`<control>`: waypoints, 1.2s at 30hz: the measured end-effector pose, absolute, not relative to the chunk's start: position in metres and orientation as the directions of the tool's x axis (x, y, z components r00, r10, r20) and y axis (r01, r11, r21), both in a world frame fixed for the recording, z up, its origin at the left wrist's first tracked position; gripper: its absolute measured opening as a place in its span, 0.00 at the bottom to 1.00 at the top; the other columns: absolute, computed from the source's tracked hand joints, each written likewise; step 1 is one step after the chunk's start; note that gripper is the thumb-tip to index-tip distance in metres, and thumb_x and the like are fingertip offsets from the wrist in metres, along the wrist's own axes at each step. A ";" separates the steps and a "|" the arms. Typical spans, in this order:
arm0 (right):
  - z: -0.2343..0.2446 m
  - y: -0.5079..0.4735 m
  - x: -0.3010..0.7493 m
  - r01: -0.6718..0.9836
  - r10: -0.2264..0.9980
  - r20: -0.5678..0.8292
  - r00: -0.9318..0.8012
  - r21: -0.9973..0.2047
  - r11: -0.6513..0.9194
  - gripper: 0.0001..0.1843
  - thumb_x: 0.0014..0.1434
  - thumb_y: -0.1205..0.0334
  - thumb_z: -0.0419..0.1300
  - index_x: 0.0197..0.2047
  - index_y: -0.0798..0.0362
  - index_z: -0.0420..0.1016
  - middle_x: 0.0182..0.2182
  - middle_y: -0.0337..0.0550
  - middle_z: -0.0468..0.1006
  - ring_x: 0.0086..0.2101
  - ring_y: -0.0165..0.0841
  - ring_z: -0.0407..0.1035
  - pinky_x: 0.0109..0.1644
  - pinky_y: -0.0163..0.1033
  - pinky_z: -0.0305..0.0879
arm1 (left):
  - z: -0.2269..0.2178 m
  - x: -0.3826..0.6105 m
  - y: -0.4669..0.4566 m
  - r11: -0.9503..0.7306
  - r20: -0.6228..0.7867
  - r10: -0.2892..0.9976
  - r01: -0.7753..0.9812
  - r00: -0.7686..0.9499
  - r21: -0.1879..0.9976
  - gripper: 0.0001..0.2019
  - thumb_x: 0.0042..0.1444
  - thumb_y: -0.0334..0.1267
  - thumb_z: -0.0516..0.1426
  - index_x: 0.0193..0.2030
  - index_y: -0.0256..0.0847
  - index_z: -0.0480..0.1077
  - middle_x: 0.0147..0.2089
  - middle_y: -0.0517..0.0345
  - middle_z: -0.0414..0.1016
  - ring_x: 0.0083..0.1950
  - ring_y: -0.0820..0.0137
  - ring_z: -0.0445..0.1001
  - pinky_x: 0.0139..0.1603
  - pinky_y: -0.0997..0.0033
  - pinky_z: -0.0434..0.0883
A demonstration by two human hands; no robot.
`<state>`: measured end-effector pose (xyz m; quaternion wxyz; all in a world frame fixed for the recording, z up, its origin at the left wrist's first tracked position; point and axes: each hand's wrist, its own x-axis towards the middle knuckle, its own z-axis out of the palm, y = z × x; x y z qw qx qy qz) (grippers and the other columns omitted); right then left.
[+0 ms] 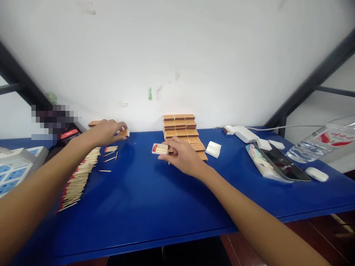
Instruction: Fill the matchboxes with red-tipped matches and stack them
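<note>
White wall (177, 55) with scuffs and scraps of tape; against it a blue table (133, 210), dark struts at either side.

State of work: matchboxes stood in a stepped stack (180, 123) near the wall, three across, orange faces up; these looked finished. One white tray (153, 150) was in front of the stack's left side, carrying a layer of red-headed matches (161, 149); it looked well filled, its cover not yet on. Left over: a long heap of loose matches (79, 181) on the left, a short row (111, 149) and a few strays just beside it. By my judgement much was boxed, with plenty of matches remaining.

Right hand (181, 154): thumb and fingers closed about the tray's right end, a narrow pinch. Whether the tray's base touched the table, could not tell.

Left hand (109, 131): held out above the loose matches, thumb and fingertips nearly together on a small orange piece (125, 132), probably an outer sleeve; mostly hidden by the fingers. Another orange box (93, 123) lay behind that hand.

Right of the stack: a white folded piece (213, 149), apart from both hands.
</note>
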<state>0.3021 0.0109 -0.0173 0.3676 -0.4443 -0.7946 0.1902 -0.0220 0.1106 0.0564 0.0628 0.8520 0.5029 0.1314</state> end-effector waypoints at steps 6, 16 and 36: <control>-0.016 0.014 0.305 0.575 0.833 0.484 -0.268 -0.613 0.542 0.18 0.69 0.51 0.72 0.57 0.50 0.82 0.46 0.47 0.81 0.45 0.41 0.74 0.48 0.45 0.67 | 0.033 0.000 0.041 -0.593 0.278 0.805 0.705 0.524 0.388 0.27 0.66 0.60 0.63 0.62 0.43 0.79 0.55 0.47 0.87 0.52 0.54 0.84 0.56 0.59 0.76; -0.018 0.005 0.291 0.559 0.815 0.499 -0.293 -0.602 0.570 0.16 0.67 0.52 0.73 0.55 0.49 0.85 0.38 0.43 0.78 0.39 0.38 0.70 0.42 0.44 0.63 | 0.011 0.020 0.017 -0.648 0.357 0.761 0.632 0.541 0.424 0.23 0.65 0.54 0.65 0.60 0.44 0.82 0.60 0.48 0.87 0.58 0.51 0.84 0.62 0.53 0.77; -0.016 0.003 0.303 0.418 0.769 0.487 -0.414 -0.649 0.636 0.20 0.63 0.53 0.77 0.56 0.47 0.87 0.41 0.41 0.79 0.33 0.30 0.67 0.40 0.39 0.64 | 0.010 0.018 0.016 -0.537 0.317 0.838 0.570 0.444 0.621 0.27 0.61 0.57 0.69 0.61 0.43 0.85 0.42 0.54 0.88 0.40 0.62 0.83 0.49 0.61 0.81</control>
